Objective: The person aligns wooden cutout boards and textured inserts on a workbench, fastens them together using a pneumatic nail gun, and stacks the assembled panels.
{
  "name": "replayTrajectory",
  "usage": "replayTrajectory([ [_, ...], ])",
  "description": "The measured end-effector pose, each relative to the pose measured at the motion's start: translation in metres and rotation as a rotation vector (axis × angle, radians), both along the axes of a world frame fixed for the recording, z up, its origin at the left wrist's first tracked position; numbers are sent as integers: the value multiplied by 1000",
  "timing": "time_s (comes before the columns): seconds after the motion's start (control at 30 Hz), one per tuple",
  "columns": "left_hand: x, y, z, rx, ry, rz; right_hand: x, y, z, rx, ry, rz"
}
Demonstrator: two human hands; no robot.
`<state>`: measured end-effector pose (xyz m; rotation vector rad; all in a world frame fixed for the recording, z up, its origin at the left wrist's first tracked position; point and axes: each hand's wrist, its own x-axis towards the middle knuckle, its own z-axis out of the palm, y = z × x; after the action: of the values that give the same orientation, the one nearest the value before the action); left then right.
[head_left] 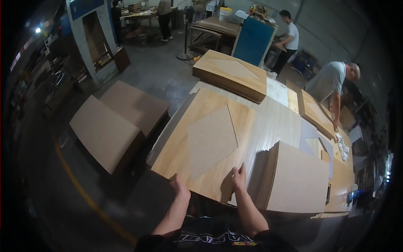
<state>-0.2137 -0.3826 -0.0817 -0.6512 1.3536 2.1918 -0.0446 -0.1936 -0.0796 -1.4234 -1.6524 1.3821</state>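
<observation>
A wood-grain panel [172,155] lies at a slant over the near left part of the worktable. On its face is a plain brown diamond-shaped piece [212,140], with a dark line along its right side. My left hand [180,185] is closed on the panel's near edge, its fingers partly hidden beneath. At the near right corner, my right hand [239,177] grips the side edge, thumb and fingers near the rim. Just right of that hand stands a stack of plain brown boards [298,178].
Behind the panel sits a stack of wood-grain panels [228,84] with a diamond on top. Brown board stacks [105,130] stand low at left. A person [331,82] bends over another panel [317,111] at right; another person [289,35] stands beyond a blue board [254,40].
</observation>
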Motion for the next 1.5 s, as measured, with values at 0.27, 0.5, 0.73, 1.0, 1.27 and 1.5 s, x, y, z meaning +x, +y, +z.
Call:
replayTrajectory([
  [0.27,-2,4,1,-96,-31,9,-21,13,8,-5,16,-3],
  [0.5,-90,-67,-15,-823,862,-293,-11,19,0,230,-157,90],
  [0.73,-98,-83,14,-848,820,-490,-22,17,9,100,-51,47],
  [1.0,-103,-79,29,-843,778,-618,-7,14,23,-21,60,36],
  [1.27,-132,-72,19,-568,550,-872,32,-77,-7,-274,73,-52],
  [1.5,-152,-79,12,-528,401,-857,23,-99,-19,-75,-47,-102],
])
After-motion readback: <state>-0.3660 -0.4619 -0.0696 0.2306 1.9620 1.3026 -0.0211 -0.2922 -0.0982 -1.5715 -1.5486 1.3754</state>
